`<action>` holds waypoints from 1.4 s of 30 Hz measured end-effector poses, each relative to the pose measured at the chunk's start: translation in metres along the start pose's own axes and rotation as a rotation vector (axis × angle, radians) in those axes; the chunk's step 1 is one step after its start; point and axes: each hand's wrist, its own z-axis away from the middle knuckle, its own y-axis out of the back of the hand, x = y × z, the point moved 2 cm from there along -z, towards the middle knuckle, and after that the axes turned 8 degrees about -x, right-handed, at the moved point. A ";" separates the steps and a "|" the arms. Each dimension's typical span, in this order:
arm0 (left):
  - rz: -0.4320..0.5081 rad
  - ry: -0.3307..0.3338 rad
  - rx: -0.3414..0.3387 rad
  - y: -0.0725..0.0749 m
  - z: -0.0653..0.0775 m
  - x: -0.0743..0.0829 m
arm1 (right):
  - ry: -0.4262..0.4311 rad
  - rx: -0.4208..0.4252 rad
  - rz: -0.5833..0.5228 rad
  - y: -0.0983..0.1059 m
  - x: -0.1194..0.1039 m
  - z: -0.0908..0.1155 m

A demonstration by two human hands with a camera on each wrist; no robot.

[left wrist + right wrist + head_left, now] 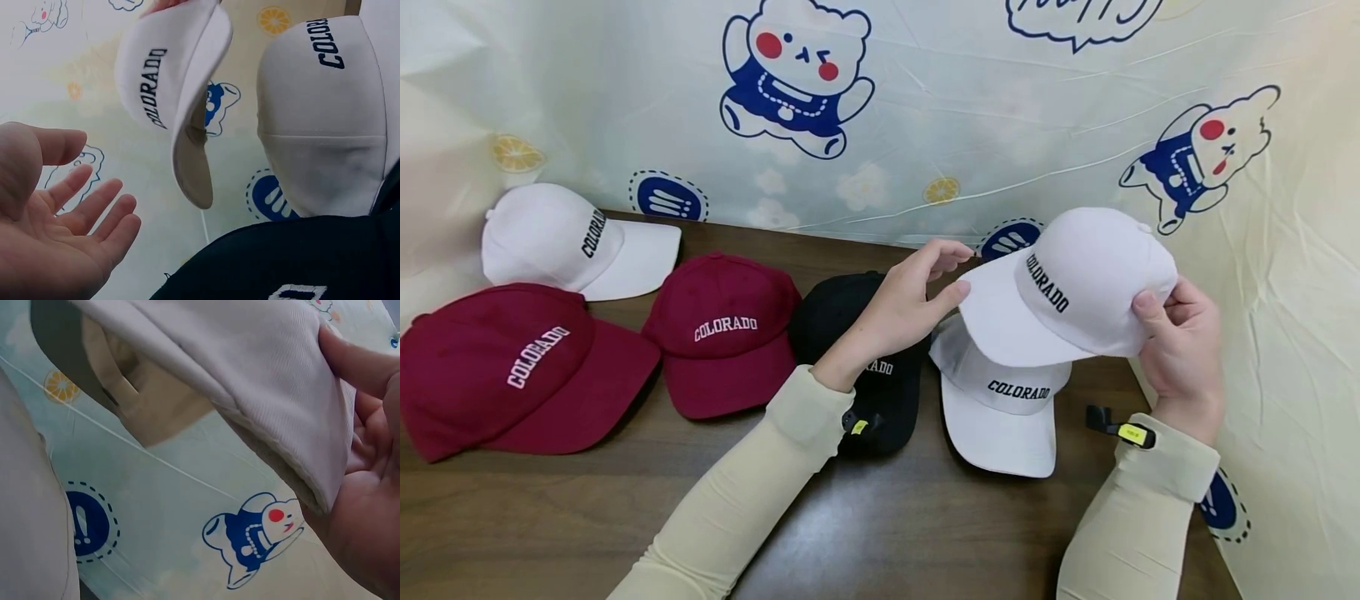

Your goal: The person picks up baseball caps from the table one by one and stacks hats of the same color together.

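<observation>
My right hand [1183, 358] pinches a white cap [1097, 275] by its back edge, thumb outside, and holds it up in the air. "COLORADO" is lettered in black on its front, and its brim points left. The right wrist view shows the thumb on the held cap's cloth [269, 369] and part of the underside. My left hand [902, 300] holds nothing; its fingers are spread beside the brim, apart from the cap in the left wrist view. Below the raised cap, a second white cap [1000, 433] rests on the table, partly hidden.
A black cap [887, 417] lies under my left forearm, partly covered. Left of it are a maroon cap [730, 292], a larger-looking maroon cap [490, 358] and a white cap [542, 233] at the back. A printed cloth [940, 108] hangs behind and right of the wooden table [880, 533].
</observation>
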 end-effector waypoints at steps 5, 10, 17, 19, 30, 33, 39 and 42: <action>0.018 0.012 -0.001 0.000 0.000 0.000 | -0.089 -0.163 0.065 -0.006 0.000 0.003; 0.133 0.033 -0.033 -0.001 0.000 -0.005 | -0.136 -0.323 0.064 -0.011 0.001 0.004; 0.223 0.045 -0.096 -0.003 -0.003 -0.012 | -0.209 -0.511 0.086 -0.015 0.003 0.005; 0.224 0.042 -0.102 -0.003 -0.004 -0.013 | -0.233 -0.562 0.108 -0.016 0.004 0.005; 0.144 -0.022 -0.205 -0.006 -0.005 -0.017 | -0.354 -0.730 0.201 -0.021 0.007 0.005; 0.127 -0.024 -0.225 -0.007 -0.004 -0.017 | -0.365 -0.737 0.207 -0.018 0.007 0.006; 0.176 0.002 -0.244 -0.006 -0.002 -0.018 | -0.359 -0.759 0.221 -0.011 0.009 0.007; 0.230 0.006 -0.260 -0.005 -0.001 -0.018 | -0.364 -0.751 0.257 -0.010 0.008 0.007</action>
